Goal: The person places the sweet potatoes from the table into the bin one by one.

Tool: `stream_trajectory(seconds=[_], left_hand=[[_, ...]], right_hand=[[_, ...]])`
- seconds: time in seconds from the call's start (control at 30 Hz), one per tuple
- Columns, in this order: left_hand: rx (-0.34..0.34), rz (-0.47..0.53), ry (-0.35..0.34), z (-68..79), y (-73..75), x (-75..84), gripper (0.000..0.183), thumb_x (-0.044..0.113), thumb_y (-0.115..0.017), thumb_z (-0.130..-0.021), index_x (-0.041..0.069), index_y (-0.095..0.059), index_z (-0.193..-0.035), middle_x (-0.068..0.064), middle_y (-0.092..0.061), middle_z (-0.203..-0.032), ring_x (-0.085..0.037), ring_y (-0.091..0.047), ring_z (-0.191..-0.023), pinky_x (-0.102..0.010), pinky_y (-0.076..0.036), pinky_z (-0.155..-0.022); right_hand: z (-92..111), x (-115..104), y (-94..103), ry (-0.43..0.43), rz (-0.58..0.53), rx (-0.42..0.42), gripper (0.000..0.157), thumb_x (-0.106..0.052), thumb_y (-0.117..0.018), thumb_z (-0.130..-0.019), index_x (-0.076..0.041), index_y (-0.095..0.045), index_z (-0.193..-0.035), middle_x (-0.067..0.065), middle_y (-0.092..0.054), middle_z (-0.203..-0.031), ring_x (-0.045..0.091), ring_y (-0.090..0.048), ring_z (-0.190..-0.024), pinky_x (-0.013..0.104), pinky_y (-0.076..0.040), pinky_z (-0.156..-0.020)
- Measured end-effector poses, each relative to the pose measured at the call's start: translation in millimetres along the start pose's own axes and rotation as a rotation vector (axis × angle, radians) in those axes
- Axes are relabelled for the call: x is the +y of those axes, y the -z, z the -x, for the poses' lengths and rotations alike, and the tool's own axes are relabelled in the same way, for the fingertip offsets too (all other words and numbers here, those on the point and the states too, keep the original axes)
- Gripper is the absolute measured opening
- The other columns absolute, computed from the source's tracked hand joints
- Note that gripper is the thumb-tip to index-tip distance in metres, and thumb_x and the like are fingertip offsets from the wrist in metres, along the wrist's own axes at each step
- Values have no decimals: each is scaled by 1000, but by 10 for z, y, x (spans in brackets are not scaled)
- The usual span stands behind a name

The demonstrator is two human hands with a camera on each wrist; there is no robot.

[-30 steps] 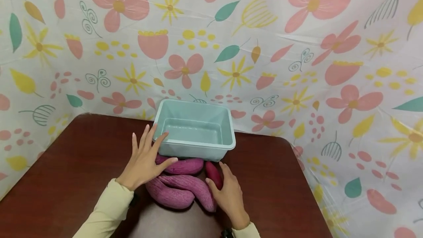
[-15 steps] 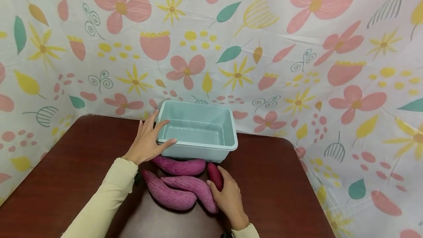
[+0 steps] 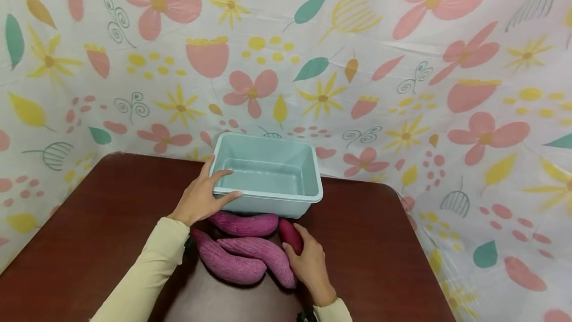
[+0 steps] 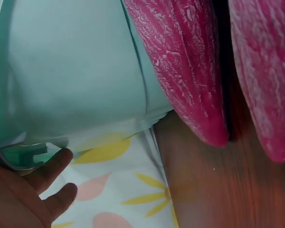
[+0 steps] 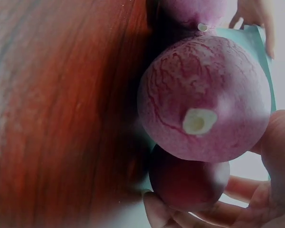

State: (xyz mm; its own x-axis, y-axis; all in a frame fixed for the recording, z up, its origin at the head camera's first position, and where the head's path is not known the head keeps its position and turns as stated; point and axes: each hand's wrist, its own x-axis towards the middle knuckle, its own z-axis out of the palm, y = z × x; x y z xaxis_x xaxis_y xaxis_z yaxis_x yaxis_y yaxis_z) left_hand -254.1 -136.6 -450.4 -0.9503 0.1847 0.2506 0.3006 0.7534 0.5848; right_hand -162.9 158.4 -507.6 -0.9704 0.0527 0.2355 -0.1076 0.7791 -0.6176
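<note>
My left hand (image 3: 196, 200) grips the front left corner of a pale green plastic basin (image 3: 263, 206), thumb and index finger over the rim. In the left wrist view other fingers (image 4: 50, 173) lie outside the rim. My right hand (image 3: 314, 265) holds a smooth dark red, elongated root like a sweet potato (image 3: 290, 236), fingers and thumb on either side of it. Beside it lie three streaked purple sweet potatoes: one against the basin (image 3: 246, 225), a curved middle one (image 3: 265, 251) and a front one (image 3: 230, 264). In the right wrist view a streaked end (image 5: 204, 99) partly covers the dark red one.
The brown wooden table (image 3: 366, 242) reaches back to a flower-patterned cloth (image 3: 366, 63), which hangs close behind the basin and along both sides. A pale grey surface (image 3: 237, 304) lies at the near edge. Inside the basin the bare floor shows.
My left hand has moved from over the purple sweet potatoes up and back onto the basin's left rim. The front purple sweet potato shows more fully. My right hand stays at the dark red one.
</note>
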Motion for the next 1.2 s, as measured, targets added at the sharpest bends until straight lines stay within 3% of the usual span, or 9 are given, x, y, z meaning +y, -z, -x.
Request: stream_trajectory(seconds=[0.07, 0.17, 0.3, 0.5, 0.7, 0.93, 1.2], left_hand=[[-4, 16, 3, -11, -25, 14, 71, 72, -61, -87, 29, -54, -143, -11, -5, -171, -42, -65, -117, -46, -54, -72], [-3, 44, 10, -10, -64, 25, 67, 72, -60, -87, 31, -56, -140, -9, -3, -172, -41, -61, -125, -38, -51, -64], [18, 66, 22, 16, -97, 12, 61, 72, -61, -87, 32, -60, -133, -6, -4, -172, -41, -58, -130, -34, -48, -60], [38, 105, 23, 26, -102, -16, 49, 68, -63, -88, 30, -64, -119, -6, -4, -172, -42, -65, -118, -31, -43, -52], [53, 133, 13, 9, -78, -32, 46, 67, -63, -89, 29, -64, -116, -6, -3, -172, -42, -65, -114, -32, -43, -53], [53, 126, 28, 41, -28, -47, 44, 67, -64, -89, 30, -62, -114, -5, -2, -172, -35, -70, -94, -33, -42, -49], [53, 126, 11, 7, -57, -39, 44, 67, -63, -89, 30, -63, -112, -8, -4, -172, -41, -68, -107, -32, -42, -52]], right_hand=[[4, 2, 30, 0, 9, 16, 49, -20, -78, -86, -9, -63, -132, 14, -72, -121, 32, -71, -104, 51, -53, -83], [24, -5, 66, 0, 14, 39, 49, -19, -78, -86, -9, -63, -131, 13, -73, -120, 29, -71, -102, 48, -54, -82], [59, -47, 102, 5, 4, 62, 49, -19, -78, -86, -10, -63, -132, 10, -73, -118, 25, -71, -99, 46, -54, -81], [79, -144, 158, 47, -11, 95, 51, -20, -79, -85, -15, -63, -133, 6, -73, -118, 21, -70, -98, 43, -54, -81], [57, -246, 190, 86, -25, 118, 52, -20, -81, -84, -17, -64, -133, 3, -72, -118, 17, -69, -95, 39, -55, -80], [37, -352, 198, 141, -43, 118, 53, -20, -82, -83, -15, -64, -132, 3, -71, -122, 17, -69, -102, 40, -55, -85], [6, -419, 298, 187, -24, 151, 54, -20, -83, -82, -15, -64, -133, 4, -70, -124, 19, -69, -105, 41, -56, -86]])
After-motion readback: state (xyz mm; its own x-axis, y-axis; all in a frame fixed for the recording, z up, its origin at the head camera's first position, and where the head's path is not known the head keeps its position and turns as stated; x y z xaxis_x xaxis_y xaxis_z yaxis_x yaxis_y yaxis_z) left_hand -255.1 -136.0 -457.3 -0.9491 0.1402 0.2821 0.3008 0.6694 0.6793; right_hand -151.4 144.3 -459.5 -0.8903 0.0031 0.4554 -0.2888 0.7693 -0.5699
